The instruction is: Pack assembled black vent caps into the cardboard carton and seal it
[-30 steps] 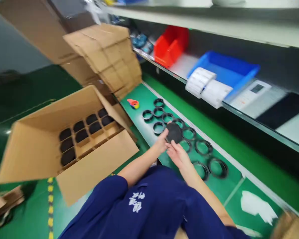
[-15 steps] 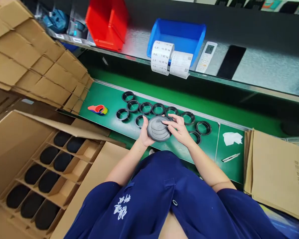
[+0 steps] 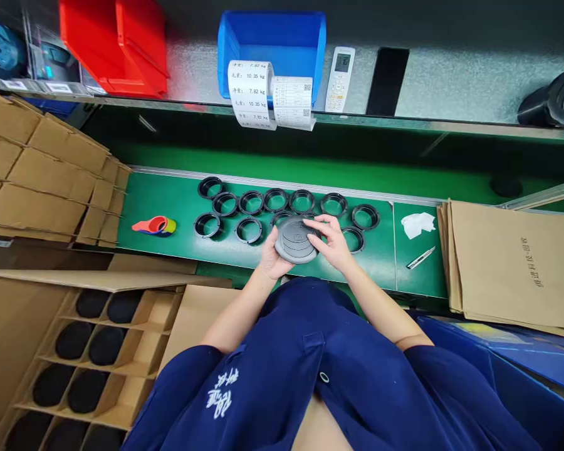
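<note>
A round dark-grey cap (image 3: pixel 295 242) with curved grooves and a small raised mark on its face is held up over the bench's near edge. My left hand (image 3: pixel 271 255) grips its left side, thumb on the rim and fingers partly hidden beneath. On the cap's right side rest the bent fingers of my right hand (image 3: pixel 331 243), closed against the rim. Behind and around the hands stand several black rings (image 3: pixel 249 230) on the green bench (image 3: pixel 178 194); the cap partly covers one of them.
At left, a divided carton (image 3: pixel 143 347) holds several black round pieces. Red, yellow and blue scoop-like pieces (image 3: pixel 157 225) lie on the bench. A utility knife (image 3: pixel 420 257), white paper (image 3: pixel 418 224) and stacked cardboard (image 3: pixel 507 263) are at right. The shelf above carries bins and a label roll (image 3: pixel 251 94).
The head view has shifted, so the shelf and bench sit further left. The cap stays in my hands; my right fingers have drawn back from its face toward its right rim.
</note>
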The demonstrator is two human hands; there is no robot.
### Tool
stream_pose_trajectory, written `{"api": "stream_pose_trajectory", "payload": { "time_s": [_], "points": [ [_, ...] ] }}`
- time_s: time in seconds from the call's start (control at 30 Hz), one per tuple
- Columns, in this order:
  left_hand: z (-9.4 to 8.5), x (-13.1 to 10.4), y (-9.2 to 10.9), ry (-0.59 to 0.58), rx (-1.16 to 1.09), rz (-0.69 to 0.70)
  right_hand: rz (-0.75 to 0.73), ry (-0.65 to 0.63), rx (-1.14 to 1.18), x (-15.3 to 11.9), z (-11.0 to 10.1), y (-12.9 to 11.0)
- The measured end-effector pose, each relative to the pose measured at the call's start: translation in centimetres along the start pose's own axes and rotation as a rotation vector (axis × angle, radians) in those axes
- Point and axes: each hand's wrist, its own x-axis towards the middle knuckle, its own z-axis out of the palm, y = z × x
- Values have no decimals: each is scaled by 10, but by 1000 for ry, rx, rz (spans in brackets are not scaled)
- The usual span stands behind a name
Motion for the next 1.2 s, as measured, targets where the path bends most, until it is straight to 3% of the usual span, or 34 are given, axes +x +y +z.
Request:
{"api": "stream_pose_trajectory", "payload": {
  "time_s": [0.27, 0.57, 0.73, 0.87, 1.03, 1.2],
  "points": [
    [17, 7, -9, 22, 11, -79, -95, -55, -237, -1, -16, 7],
    [35, 16, -21, 29, 47, -113, 91, -6, 163, -3, -33, 5],
    [35, 21, -29, 63, 55, -190, 153, 37, 178, -11, -40, 11],
    [29, 29, -36, 97, 66, -233, 110, -31, 1, -23, -40, 25],
    [11, 40, -50, 240, 152, -288, -150, -358, -300, -45, -29, 40],
    [-3, 50, -77, 238, 304, -418, 63, -459, -243, -55, -28, 68]
  ]
}}
